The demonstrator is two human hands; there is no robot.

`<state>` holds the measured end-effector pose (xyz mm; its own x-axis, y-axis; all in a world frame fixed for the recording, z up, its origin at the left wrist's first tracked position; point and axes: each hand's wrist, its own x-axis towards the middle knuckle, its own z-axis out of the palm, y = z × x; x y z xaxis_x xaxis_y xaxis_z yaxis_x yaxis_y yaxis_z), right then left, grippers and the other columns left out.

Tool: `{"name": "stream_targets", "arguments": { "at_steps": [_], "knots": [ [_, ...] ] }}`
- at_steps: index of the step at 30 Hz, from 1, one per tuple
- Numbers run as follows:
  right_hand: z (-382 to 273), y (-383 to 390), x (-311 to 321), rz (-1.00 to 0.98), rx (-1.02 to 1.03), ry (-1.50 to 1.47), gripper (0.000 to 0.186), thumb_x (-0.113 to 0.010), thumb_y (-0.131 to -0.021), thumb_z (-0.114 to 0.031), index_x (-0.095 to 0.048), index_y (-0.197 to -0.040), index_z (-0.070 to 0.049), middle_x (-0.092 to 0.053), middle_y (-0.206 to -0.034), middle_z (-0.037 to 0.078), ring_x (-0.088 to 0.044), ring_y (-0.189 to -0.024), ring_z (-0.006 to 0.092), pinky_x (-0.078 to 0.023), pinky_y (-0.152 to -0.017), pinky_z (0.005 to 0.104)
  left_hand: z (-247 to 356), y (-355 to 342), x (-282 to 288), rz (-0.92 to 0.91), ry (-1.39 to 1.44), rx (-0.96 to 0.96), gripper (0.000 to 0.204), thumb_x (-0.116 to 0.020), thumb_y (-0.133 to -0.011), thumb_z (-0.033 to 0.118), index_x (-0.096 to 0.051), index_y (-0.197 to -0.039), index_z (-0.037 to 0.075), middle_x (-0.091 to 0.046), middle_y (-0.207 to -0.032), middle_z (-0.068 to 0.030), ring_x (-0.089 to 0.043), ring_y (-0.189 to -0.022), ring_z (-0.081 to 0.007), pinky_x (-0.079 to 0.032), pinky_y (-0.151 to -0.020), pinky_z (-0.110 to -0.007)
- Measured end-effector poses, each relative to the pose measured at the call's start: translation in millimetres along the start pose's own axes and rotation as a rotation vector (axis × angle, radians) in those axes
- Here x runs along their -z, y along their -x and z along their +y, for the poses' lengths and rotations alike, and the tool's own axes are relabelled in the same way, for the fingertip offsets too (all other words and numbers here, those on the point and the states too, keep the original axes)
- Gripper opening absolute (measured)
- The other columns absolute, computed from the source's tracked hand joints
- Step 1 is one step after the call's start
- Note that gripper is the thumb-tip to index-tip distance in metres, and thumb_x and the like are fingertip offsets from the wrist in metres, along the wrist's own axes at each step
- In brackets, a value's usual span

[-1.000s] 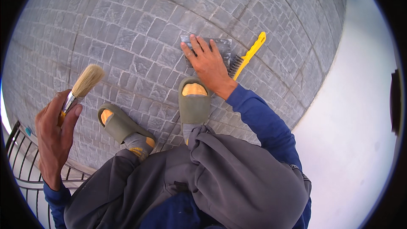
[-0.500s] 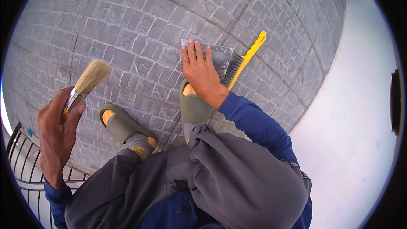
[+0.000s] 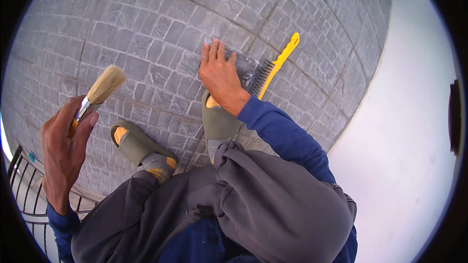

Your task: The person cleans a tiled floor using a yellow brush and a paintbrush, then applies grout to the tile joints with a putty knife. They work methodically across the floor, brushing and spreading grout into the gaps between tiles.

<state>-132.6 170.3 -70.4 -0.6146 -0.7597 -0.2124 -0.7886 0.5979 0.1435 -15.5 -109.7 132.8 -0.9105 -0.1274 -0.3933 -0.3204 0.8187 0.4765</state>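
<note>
My left hand is closed round the handle of a paintbrush. The brush has pale bristles, a metal ferrule and a yellowish handle mostly covered by my fingers; its bristles point up and to the right, free of contact. Fingers stretched out, my right hand lies flat over a dark grey, flat rectangular sheet on the paving, hiding part of it. Against the sheet's right side rests a wire brush with a yellow handle and dark bristles; neither hand touches it.
Grey stone-patterned paving spreads ahead. My feet, in olive slides, stand close behind the sheet. A white surface borders the paving on the right. Black metal railings curve along the lower left.
The whole view has shifted slightly, so things sit a little further left and up. Both hands keep their places: one holding the paintbrush, the other flat on the sheet.
</note>
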Motion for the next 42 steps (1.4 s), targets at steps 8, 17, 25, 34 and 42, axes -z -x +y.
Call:
{"name": "stream_targets", "arguments": {
  "at_steps": [8,17,25,34,42],
  "knots": [
    [9.3,5.4,3.8,0.011,0.020,-0.023,0.054,-0.061,-0.086,-0.009,-0.050,-0.136,0.007,-0.054,-0.132,0.033,-0.056,-0.122,0.0399,-0.055,-0.087,0.0552,-3.0,2.9,0.1,0.023,-0.017,-0.008,0.026,-0.066,-0.094,0.017,-0.063,-0.110,-0.003,-0.061,-0.071,-0.0126,-0.054,-0.056,-0.0153,-0.041,-0.052,-0.032],
    [7.2,5.9,4.0,0.013,0.027,0.011,0.052,-0.061,-0.086,-0.011,-0.052,-0.134,0.007,-0.054,-0.133,0.031,-0.054,-0.124,0.0402,-0.051,-0.093,0.0598,-4.0,3.1,-2.3,0.051,-0.006,0.010,0.028,-0.066,-0.095,0.021,-0.063,-0.109,-0.003,-0.060,-0.069,-0.0114,-0.052,-0.055,-0.0140,-0.040,-0.051,-0.032],
    [7.8,11.7,-2.5,-0.072,0.085,-0.054,0.054,-0.057,-0.089,-0.013,-0.049,-0.138,0.007,-0.047,-0.142,0.030,-0.048,-0.132,0.0417,-0.042,-0.101,0.0627,-3.0,-1.7,-3.0,0.022,-0.023,0.001,0.027,-0.067,-0.094,0.020,-0.063,-0.108,-0.002,-0.061,-0.069,-0.0120,-0.051,-0.054,-0.0148,-0.039,-0.051,-0.032],
    [-1.2,8.3,-9.5,-0.052,0.020,-0.036,0.054,-0.057,-0.089,-0.015,-0.049,-0.138,0.008,-0.047,-0.142,0.031,-0.046,-0.133,0.0415,-0.040,-0.104,0.0628,-4.9,-0.6,-5.0,0.025,-0.005,0.027,0.028,-0.067,-0.094,0.021,-0.063,-0.109,-0.002,-0.060,-0.068,-0.0114,-0.051,-0.054,-0.0159,-0.039,-0.052,-0.033],
    [-5.7,0.0,2.3,-0.004,-0.016,-0.023,0.053,-0.059,-0.087,-0.011,-0.051,-0.134,0.010,-0.049,-0.139,0.033,-0.048,-0.131,0.0418,-0.044,-0.101,0.0597,-2.0,-4.2,-4.4,0.021,-0.024,-0.005,0.027,-0.066,-0.094,0.021,-0.063,-0.109,-0.002,-0.061,-0.069,-0.0116,-0.052,-0.054,-0.0149,-0.039,-0.051,-0.032]
  ]
}}
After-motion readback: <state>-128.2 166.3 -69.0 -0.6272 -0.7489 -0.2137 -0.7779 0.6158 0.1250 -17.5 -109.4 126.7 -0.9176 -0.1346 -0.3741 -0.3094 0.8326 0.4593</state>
